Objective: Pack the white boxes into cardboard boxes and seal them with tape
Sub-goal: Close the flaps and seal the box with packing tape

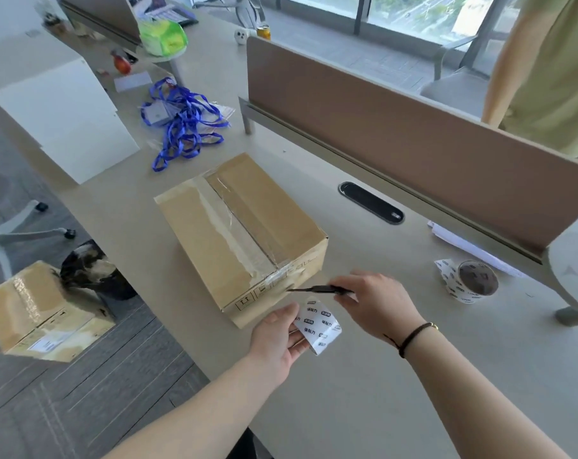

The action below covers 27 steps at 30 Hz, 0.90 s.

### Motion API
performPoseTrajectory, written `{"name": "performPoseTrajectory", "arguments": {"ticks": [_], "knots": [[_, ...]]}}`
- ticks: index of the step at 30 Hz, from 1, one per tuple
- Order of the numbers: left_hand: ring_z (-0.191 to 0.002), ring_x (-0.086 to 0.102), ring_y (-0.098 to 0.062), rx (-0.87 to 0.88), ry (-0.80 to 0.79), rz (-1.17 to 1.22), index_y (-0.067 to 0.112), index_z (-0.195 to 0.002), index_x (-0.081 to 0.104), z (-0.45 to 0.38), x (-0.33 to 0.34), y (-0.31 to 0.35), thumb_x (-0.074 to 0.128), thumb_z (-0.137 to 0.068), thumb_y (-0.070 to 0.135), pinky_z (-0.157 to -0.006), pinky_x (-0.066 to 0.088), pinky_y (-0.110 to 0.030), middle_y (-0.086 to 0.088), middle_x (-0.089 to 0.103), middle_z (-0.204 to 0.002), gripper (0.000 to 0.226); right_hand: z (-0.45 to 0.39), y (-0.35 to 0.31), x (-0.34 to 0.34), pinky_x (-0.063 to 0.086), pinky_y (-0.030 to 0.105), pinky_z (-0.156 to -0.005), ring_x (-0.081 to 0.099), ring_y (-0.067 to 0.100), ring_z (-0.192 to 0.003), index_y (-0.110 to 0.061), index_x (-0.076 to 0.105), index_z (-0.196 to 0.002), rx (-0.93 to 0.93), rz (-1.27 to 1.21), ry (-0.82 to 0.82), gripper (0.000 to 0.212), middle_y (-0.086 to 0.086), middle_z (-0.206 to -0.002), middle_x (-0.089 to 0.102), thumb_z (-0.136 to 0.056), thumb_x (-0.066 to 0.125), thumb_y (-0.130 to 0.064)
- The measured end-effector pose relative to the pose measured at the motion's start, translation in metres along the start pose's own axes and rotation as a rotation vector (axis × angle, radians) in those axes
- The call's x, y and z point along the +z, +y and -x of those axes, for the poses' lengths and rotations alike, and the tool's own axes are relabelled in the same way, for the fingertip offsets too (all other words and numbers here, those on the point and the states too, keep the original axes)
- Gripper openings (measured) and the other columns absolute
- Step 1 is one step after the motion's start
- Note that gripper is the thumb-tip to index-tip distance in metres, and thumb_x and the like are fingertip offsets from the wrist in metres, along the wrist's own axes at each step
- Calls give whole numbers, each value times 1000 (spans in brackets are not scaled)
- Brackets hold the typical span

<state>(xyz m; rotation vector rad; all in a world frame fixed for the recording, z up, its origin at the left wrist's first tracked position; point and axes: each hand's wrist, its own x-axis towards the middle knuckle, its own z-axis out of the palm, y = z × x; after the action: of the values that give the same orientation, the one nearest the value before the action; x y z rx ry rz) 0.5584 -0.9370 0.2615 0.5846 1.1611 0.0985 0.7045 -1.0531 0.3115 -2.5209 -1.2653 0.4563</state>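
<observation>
Left hand (277,339) pinches a cut strip of white printed tape (319,326), black Chinese characters, partly legible as 强粘力. Right hand (377,299) grips black scissors (317,289), apparently closed, at the brown cardboard box (241,226), flaps shut and taped, contents hidden, on the beige desk (363,376). White tape roll (469,281) stands right.

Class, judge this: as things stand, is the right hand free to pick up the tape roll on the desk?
Probably not yet: the right hand grips black scissors. The tape roll stands nearby, with bare desk between.
</observation>
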Motion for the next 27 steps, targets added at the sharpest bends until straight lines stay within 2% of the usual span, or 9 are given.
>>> {"name": "performPoseTrajectory", "arguments": {"ticks": [3,6,9,13,20,27], "knots": [[-93,76,-31,-13,-1,19,8,-114,65,-1,-1,1,73,-92,17,-82,61,-46,-16,77,-101,25,-20,-9,-1,30,32,-74,46,17,-72,-40,71,-109,-154,166,31,27,-9,-79,55,-100,48,-52],[-90,76,-31,-20,-3,15,7,-113,65,-3,-2,2,73,-92,16,-81,62,-46,-16,78,-97,24,-37,-11,4,29,32,-67,38,17,-60,-39,76,-88,-271,297,154,34,-11,-63,42,-94,48,-58],[-87,77,-31,-30,-1,11,7,-110,66,-4,-3,3,72,-92,16,-75,62,-43,-17,77,-98,21,-52,-14,4,26,31,-67,46,18,-57,-37,75,-78,-293,375,225,34,-11,-60,44,-91,51,-58],[-85,76,-30,-39,-7,12,7,-107,66,-5,-3,4,72,-92,14,-71,61,-41,-17,76,-99,17,-64,-23,-2,27,33,-69,55,20,-64,-36,74,-77,-289,425,229,41,-8,-63,53,-92,44,-59],[-86,75,-32,-47,-18,13,7,-104,65,-4,-4,6,73,-91,13,-72,61,-42,-18,75,-101,17,-76,-36,-7,20,35,-70,49,20,-64,-32,73,-71,-341,559,181,35,-8,-62,47,-91,58,-55],[-85,75,-32,-52,-20,20,6,-107,66,-7,-5,7,73,-91,13,-71,61,-42,-18,76,-98,19,-80,-44,-11,19,36,-72,44,21,-69,-31,74,-77,-350,588,118,36,-8,-67,44,-95,54,-55]]}}
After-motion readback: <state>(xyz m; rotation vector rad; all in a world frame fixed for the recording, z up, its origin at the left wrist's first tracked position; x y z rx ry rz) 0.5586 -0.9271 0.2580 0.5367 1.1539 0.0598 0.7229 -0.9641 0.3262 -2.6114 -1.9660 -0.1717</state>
